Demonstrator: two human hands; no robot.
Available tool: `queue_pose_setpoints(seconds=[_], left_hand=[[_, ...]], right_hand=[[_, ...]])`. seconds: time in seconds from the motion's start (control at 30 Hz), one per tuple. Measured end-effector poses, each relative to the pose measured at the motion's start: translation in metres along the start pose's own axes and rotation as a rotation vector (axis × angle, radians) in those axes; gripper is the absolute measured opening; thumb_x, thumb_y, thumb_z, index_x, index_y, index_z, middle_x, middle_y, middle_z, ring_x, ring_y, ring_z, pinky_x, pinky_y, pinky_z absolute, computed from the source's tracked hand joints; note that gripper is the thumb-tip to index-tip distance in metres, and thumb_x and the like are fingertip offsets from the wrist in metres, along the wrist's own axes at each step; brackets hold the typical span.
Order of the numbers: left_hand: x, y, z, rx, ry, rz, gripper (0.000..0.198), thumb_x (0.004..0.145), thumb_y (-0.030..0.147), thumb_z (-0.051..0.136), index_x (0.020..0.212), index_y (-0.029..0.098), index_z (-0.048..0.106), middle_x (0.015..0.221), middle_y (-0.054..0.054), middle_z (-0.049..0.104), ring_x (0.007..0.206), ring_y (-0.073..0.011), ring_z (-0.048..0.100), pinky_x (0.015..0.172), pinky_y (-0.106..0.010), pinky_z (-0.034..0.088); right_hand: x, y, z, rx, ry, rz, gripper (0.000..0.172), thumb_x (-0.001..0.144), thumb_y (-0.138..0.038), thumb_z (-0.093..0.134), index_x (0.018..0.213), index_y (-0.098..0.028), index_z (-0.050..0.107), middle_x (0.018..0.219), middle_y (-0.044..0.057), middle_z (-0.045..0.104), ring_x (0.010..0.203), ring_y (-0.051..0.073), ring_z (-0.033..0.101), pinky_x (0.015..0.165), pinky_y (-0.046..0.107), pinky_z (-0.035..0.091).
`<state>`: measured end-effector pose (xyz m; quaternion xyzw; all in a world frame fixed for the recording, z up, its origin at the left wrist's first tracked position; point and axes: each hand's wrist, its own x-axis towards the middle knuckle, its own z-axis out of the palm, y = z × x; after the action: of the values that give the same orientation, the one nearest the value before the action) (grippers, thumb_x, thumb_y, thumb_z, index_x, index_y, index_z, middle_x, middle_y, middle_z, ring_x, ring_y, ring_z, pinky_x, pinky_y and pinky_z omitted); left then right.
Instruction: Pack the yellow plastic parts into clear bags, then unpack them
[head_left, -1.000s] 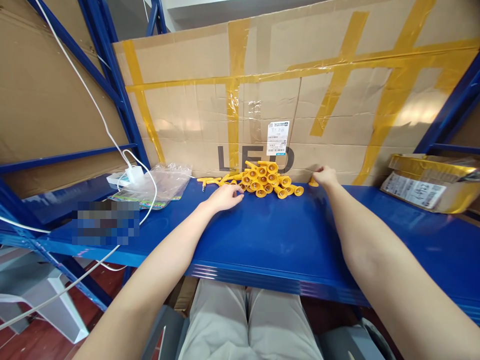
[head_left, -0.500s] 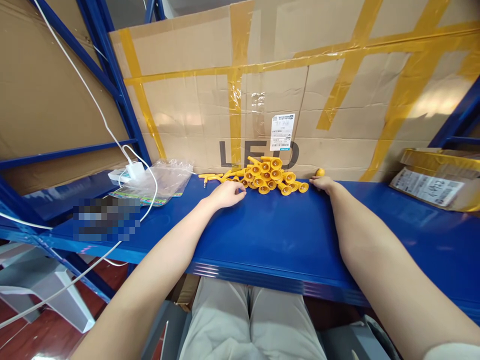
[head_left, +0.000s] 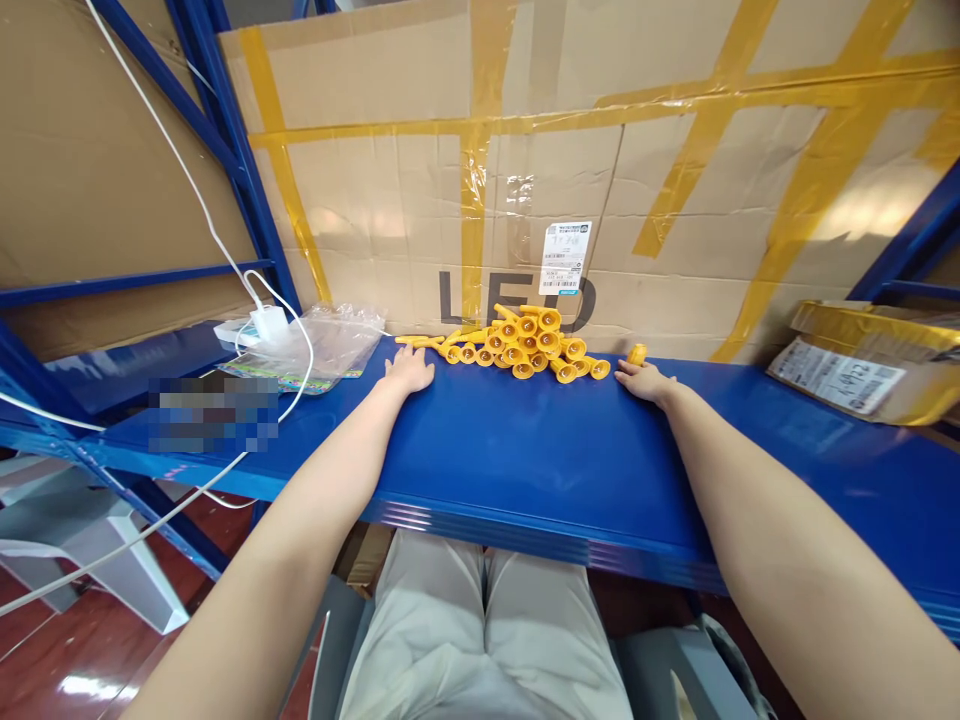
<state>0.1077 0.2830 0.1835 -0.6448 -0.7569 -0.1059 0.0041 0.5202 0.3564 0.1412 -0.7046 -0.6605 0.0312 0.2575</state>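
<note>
Half a second ago the left hand lay against the nine o'clock edge of the heap of small yellow plastic trumpet-shaped pieces. It has since slid further left and now rests flat, palm down and fingers spread, on the glossy blue metal shelf, grasping nothing. The heap's left side is more strung out than before, with a short row of pieces trailing toward that hand. Whether the fingertips touch the thin yellow stems at their twelve o'clock is hard to tell. The right hand has barely shifted. It lies palm down at the heap's three o'clock with its fingers loose and nothing in them, and a lone yellow piece stands just beyond it at twelve o'clock.

A crumpled clear plastic bag lies flat at the heap's nine o'clock, with something colourfully printed in or under it; which one cannot be made out. At three o'clock, well apart from the heap, sits a closed cardboard box wrapped in yellow tape. Its contents are unseen and the frame edge cuts it off.

The heap and a white barcode label partly cover the dark lettering on the big brown cardboard sheet with yellow tape behind. A blurred patch hides part of the shelf's left end.
</note>
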Motion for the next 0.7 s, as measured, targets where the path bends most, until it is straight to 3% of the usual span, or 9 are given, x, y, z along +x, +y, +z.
queue_pose_setpoints(seconds=[0.07, 0.13, 0.23, 0.37, 0.53, 0.7], left_hand=[[0.004, -0.003, 0.003, 0.03, -0.08, 0.019, 0.051, 0.092, 0.037, 0.032, 0.137, 0.017, 0.045, 0.152, -0.015, 0.032, 0.139, -0.0316, 0.03, 0.108, -0.054, 0.029], [0.007, -0.004, 0.003, 0.059, -0.106, 0.047, 0.049, 0.092, 0.036, 0.032, 0.132, 0.016, 0.051, 0.145, -0.015, 0.043, 0.134, -0.03, 0.04, 0.106, -0.048, 0.035], [0.007, -0.003, 0.0, 0.081, -0.089, 0.062, 0.046, 0.09, 0.035, 0.037, 0.125, 0.014, 0.058, 0.132, -0.016, 0.057, 0.121, -0.0278, 0.054, 0.099, -0.036, 0.043], [-0.003, 0.006, -0.01, 0.078, -0.029, 0.134, 0.038, 0.086, 0.034, 0.043, 0.109, 0.018, 0.068, 0.118, -0.011, 0.067, 0.11, -0.0257, 0.061, 0.093, -0.031, 0.046], [-0.016, 0.023, -0.017, 0.022, 0.055, 0.233, 0.033, 0.084, 0.034, 0.046, 0.096, 0.018, 0.072, 0.103, -0.009, 0.072, 0.102, -0.0248, 0.064, 0.091, -0.031, 0.048], [-0.011, 0.015, -0.017, -0.027, 0.164, 0.171, 0.035, 0.085, 0.026, 0.042, 0.105, 0.017, 0.07, 0.107, -0.011, 0.07, 0.105, -0.0255, 0.062, 0.093, -0.032, 0.047]], right_hand=[[-0.01, -0.007, -0.003, -0.075, -0.067, 0.098, 0.041, 0.087, -0.039, 0.044, 0.123, -0.026, 0.059, 0.138, 0.013, 0.049, 0.135, 0.035, 0.035, 0.103, 0.068, 0.025], [-0.015, -0.012, -0.005, -0.084, -0.099, 0.113, 0.042, 0.088, -0.038, 0.041, 0.126, -0.027, 0.057, 0.142, 0.012, 0.045, 0.137, 0.034, 0.031, 0.104, 0.068, 0.023], [-0.015, -0.013, -0.008, -0.066, -0.086, 0.093, 0.04, 0.086, -0.039, 0.046, 0.122, -0.027, 0.059, 0.137, 0.012, 0.05, 0.134, 0.036, 0.036, 0.102, 0.069, 0.026], [-0.015, -0.018, -0.016, -0.069, -0.027, 0.117, 0.042, 0.08, -0.042, 0.056, 0.117, -0.024, 0.061, 0.122, 0.017, 0.057, 0.12, 0.038, 0.048, 0.096, 0.067, 0.034], [-0.023, -0.042, -0.031, 0.036, 0.135, 0.12, 0.04, 0.088, -0.039, 0.044, 0.119, -0.017, 0.055, 0.114, 0.022, 0.056, 0.113, 0.036, 0.051, 0.091, 0.054, 0.042], [-0.029, -0.055, -0.037, 0.167, 0.262, 0.028, 0.038, 0.089, -0.039, 0.04, 0.12, -0.019, 0.051, 0.112, 0.019, 0.056, 0.108, 0.033, 0.053, 0.092, 0.053, 0.041]])
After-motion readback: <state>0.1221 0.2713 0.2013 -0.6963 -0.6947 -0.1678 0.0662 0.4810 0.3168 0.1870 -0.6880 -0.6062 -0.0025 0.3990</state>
